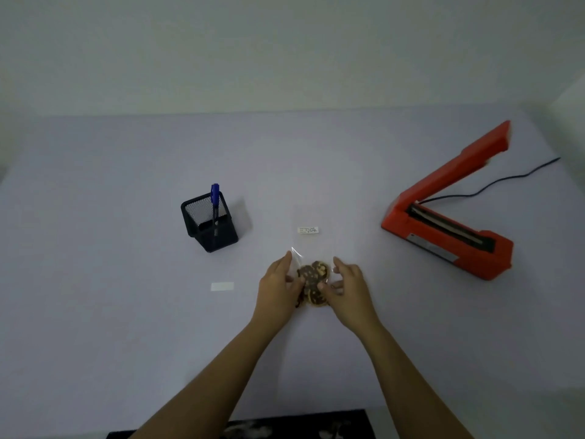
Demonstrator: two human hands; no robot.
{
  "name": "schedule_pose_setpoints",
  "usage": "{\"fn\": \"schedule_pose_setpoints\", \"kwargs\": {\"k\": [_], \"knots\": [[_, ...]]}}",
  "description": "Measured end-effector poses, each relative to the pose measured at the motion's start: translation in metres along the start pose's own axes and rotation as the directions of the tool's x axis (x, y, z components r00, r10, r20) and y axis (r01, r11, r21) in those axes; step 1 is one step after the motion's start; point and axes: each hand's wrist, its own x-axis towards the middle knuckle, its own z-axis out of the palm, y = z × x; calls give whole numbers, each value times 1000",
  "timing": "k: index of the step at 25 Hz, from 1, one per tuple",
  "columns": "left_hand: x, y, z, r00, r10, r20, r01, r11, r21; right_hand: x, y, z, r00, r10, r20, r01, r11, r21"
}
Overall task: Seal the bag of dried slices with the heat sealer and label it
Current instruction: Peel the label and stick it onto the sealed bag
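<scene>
A clear plastic bag (311,248) lies flat at the table's middle, with brown dried slices (313,278) bunched at its near end. A small white label (308,230) with writing sits on its far part. My left hand (278,285) grips the bag's near left side, thumb on the slices. My right hand (346,285) holds the near right side, fingers curled onto the slices. The orange heat sealer (449,229) stands at the right with its arm raised.
A black mesh pen holder (210,224) with a blue pen (215,198) stands left of the bag. A blank white strip (222,286) lies on the table near my left hand. The sealer's black cord (506,182) runs off to the far right.
</scene>
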Motion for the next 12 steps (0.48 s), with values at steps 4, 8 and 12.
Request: {"fn": "schedule_pose_setpoints", "kwargs": {"k": [4,8,12], "knots": [[62,23,-21,994,63,-89,-63,998,0,62,-35,-13,997,-70,-34,71,997,24],[136,40,-32,990,46,-132,-52,998,-42,136,-60,-23,993,-99,-65,102,994,46],[203,46,-30,990,-20,-143,8,997,-81,201,-72,-24,996,-54,-75,59,996,72]]}}
